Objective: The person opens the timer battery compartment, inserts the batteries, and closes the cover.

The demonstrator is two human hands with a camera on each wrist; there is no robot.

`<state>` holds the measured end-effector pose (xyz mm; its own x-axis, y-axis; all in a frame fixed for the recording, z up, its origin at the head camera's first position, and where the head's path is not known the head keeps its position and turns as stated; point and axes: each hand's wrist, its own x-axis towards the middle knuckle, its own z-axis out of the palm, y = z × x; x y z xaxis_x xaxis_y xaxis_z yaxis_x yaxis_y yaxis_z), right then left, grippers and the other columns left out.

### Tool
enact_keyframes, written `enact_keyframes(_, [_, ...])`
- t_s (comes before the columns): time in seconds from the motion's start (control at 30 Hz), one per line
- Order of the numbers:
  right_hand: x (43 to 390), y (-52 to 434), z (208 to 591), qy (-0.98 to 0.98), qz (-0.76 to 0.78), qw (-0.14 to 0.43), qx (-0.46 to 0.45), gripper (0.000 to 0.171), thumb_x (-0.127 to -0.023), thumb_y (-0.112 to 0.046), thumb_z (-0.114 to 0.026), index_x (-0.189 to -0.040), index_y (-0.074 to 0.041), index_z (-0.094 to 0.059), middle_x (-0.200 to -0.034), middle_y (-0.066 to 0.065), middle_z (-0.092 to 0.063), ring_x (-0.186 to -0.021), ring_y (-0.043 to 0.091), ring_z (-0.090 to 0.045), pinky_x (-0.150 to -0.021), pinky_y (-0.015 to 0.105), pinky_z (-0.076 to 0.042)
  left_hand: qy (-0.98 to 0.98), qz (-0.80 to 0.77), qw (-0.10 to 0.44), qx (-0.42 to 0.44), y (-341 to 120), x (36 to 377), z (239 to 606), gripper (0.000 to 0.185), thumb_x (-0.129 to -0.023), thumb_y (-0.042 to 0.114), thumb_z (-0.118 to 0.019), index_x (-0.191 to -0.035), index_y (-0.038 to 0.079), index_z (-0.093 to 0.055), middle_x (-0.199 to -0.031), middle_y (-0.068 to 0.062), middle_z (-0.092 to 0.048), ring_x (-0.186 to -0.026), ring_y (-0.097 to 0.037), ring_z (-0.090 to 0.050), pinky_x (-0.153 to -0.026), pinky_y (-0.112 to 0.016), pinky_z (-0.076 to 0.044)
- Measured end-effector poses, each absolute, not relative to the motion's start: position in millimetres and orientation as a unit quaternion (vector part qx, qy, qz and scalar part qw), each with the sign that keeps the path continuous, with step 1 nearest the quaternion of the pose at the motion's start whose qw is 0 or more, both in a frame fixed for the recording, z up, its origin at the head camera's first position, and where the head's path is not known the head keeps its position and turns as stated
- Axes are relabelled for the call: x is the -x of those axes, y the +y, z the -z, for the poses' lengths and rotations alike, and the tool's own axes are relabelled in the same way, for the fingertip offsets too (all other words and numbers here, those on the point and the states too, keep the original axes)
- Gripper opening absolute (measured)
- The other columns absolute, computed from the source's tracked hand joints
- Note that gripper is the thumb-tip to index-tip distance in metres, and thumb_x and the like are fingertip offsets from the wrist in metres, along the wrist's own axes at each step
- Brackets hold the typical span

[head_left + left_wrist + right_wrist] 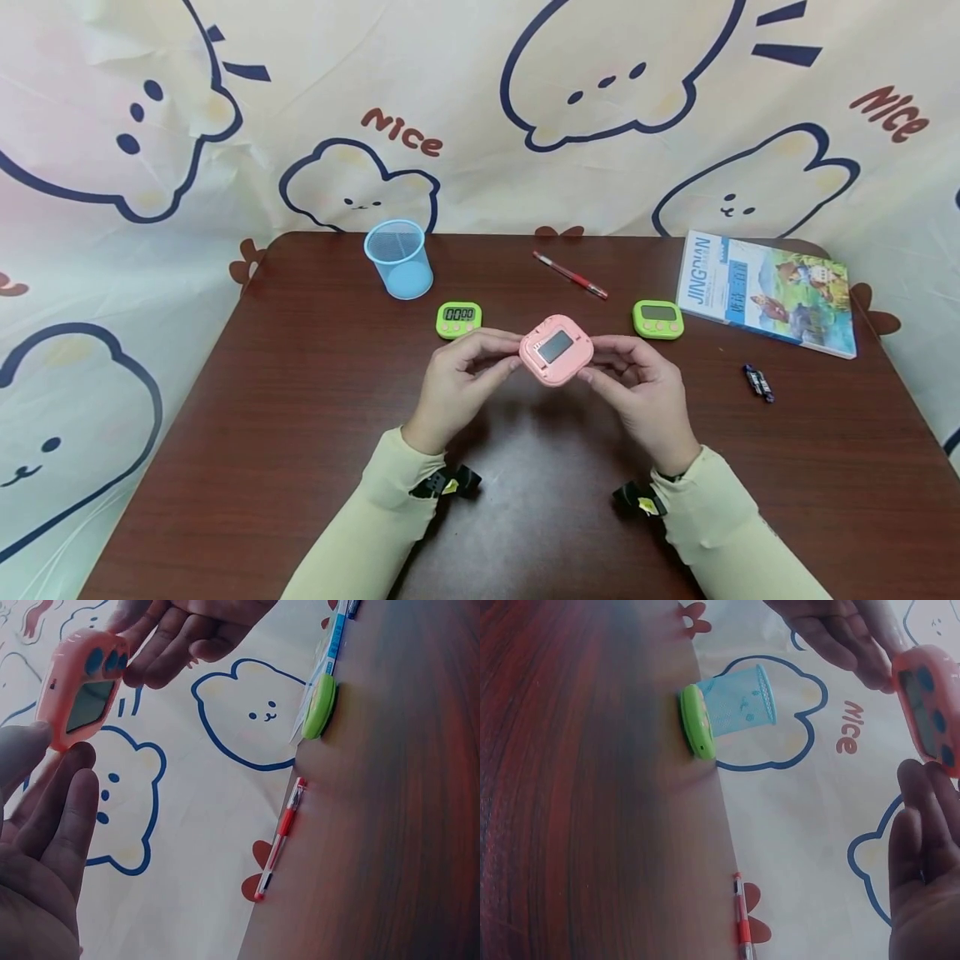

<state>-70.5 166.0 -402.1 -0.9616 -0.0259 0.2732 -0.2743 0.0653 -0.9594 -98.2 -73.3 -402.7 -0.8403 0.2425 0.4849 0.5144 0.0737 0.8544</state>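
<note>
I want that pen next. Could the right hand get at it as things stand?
Probably yes, once freed: the right hand now helps hold the pink timer, but the red pen lies just beyond on bare table, with nothing between them.

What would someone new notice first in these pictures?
A square pink plastic timer is held up between the left hand and right hand over the dark brown wooden table. Behind it sit two green timers, and a light blue mesh cup stands near the far edge.
</note>
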Motion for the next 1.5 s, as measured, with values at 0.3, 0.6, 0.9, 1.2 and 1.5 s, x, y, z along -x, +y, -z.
enact_keyframes(0.3, [67.2,159.6,403.2,-0.73,-0.667,0.063,-0.134,0.077,-0.078,0.013,-0.079,-0.146,-0.009,-0.05,-0.115,0.006,-0.071,-0.101,0.017,-0.067,-0.087,0.027,-0.057,-0.726,0.624,0.109,0.267,-69.2,95.7,404.8,0.02,-0.082,-0.003,-0.08,-0.099,0.003,-0.073,-0.105,-0.008,-0.068,-0.099,-0.02,-0.065,-0.083,-0.033,-0.06])
enact_keyframes(0.6, [67.7,159.4,402.6,-0.721,-0.679,0.038,-0.136,0.081,-0.083,0.012,-0.076,-0.152,-0.012,-0.042,-0.124,0.007,-0.07,-0.109,0.016,-0.067,-0.092,0.027,-0.056,-0.735,0.591,0.117,0.311,-63.1,93.6,407.4,0.02,-0.081,0.001,-0.083,-0.096,0.005,-0.071,-0.099,-0.007,-0.065,-0.094,-0.018,-0.065,-0.085,-0.031,-0.059])
enact_keyframes(0.9, [76.6,181.1,399.7,-0.7,-0.685,-0.078,-0.188,0.07,-0.089,0.01,-0.068,-0.152,-0.005,-0.041,-0.13,0.007,-0.066,-0.11,0.018,-0.066,-0.09,0.028,-0.056,-0.729,0.626,-0.04,0.274,-61.0,94.3,409.5,0.06,-0.077,0.001,-0.086,-0.126,0.003,-0.052,-0.115,-0.011,-0.064,-0.102,-0.025,-0.067,-0.091,-0.041,-0.057])
enact_keyframes(1.2, [81.6,191.7,404.0,-0.66,-0.682,-0.175,-0.262,0.059,-0.091,0.006,-0.049,-0.15,0.002,-0.042,-0.144,0.006,-0.056,-0.118,0.019,-0.059,-0.093,0.028,-0.053,-0.699,0.629,-0.132,0.314,-59.7,91.4,406.4,0.09,-0.078,-0.003,-0.084,-0.153,0.009,-0.037,-0.121,-0.011,-0.065,-0.102,-0.016,-0.066,-0.091,-0.035,-0.057])
enact_keyframes(1.5, [81.1,189.4,402.6,-0.665,-0.692,-0.145,-0.243,0.053,-0.089,0.01,-0.044,-0.142,0.005,-0.048,-0.134,0.005,-0.062,-0.107,0.018,-0.062,-0.089,0.028,-0.054,-0.717,0.617,-0.086,0.312,-56.6,89.6,406.6,0.071,-0.077,0.0,-0.086,-0.14,0.004,-0.052,-0.112,-0.008,-0.067,-0.092,-0.014,-0.066,-0.081,-0.045,-0.059])
